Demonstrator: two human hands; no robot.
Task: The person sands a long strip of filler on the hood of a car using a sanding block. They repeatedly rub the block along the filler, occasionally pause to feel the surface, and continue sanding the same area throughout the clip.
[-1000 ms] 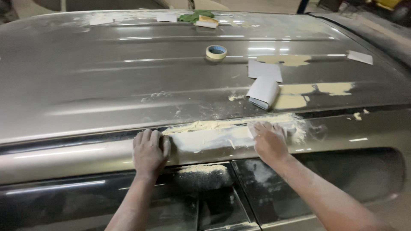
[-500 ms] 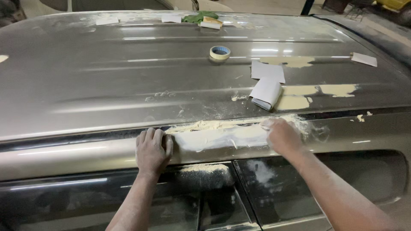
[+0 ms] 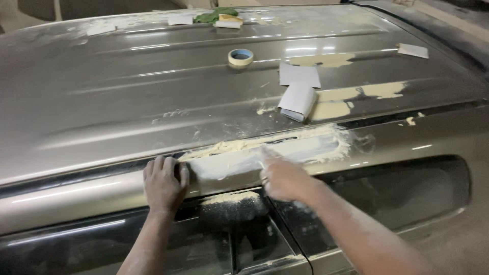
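**Filler patch on the roof edge worked by hand**

Since the earlier frame, the right hand has been drawn leftward along the pale filler patch, from its right end to about its middle, while the left hand has been kept where it was. Nearest, the dark side windows are seen below the hands, with filler dust settled on the glass under the patch. On the roof edge of the car, the left hand is laid flat and open, fingers spread, just left of the patch, apparently as a brace for the body. The right hand is blurred by motion and pressed against the patch; whether something such as sanding paper is gripped under it cannot be told. Beyond the patch, a folded grey sheet of sandpaper and a flat one are left within reach, beside further yellowish filler spots. Farther off, a roll of masking tape is set on the roof, and at the far edge a green cloth with small blocks is placed.
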